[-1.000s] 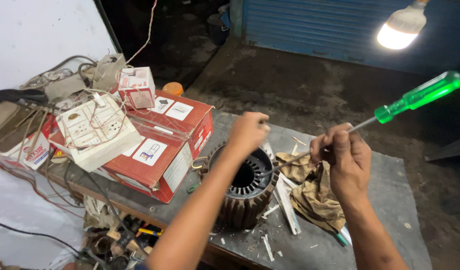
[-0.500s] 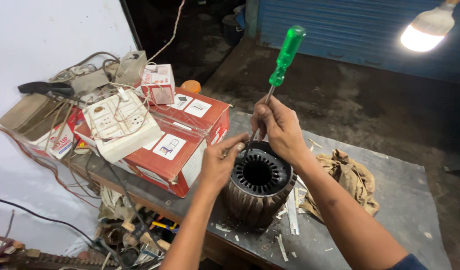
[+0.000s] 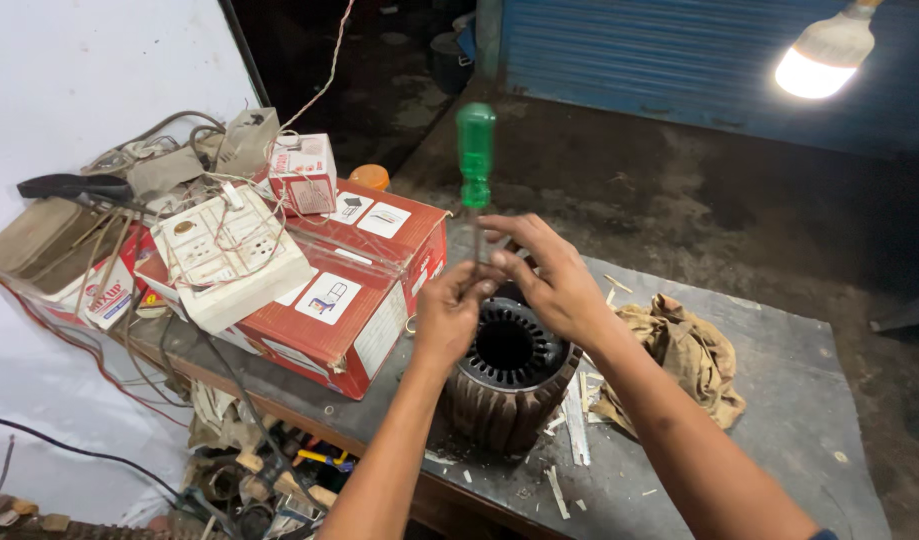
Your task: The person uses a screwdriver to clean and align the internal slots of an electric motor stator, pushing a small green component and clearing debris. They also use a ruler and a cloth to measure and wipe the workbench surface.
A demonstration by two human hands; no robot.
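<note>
Green-handled screwdriver [image 3: 475, 160] upright, shaft running down to the rim of the motor stator [image 3: 509, 375] on the desk [image 3: 779, 420]. Left hand [image 3: 447, 315] and right hand [image 3: 554, 285] both have fingers closed around the shaft, just above the stator. Rag [image 3: 694, 355] to the right, red boxes [image 3: 354, 300] left, white switchboard [image 3: 234, 260] on top

With my right hand [image 3: 554, 285] and left hand [image 3: 447, 315] I pinch the shaft of a green-handled screwdriver [image 3: 475, 155], upright over the slotted motor stator [image 3: 509, 375] on the dark table [image 3: 779, 420], red boxes [image 3: 364, 290] to its left, a crumpled rag [image 3: 694, 355] to its right.
</note>
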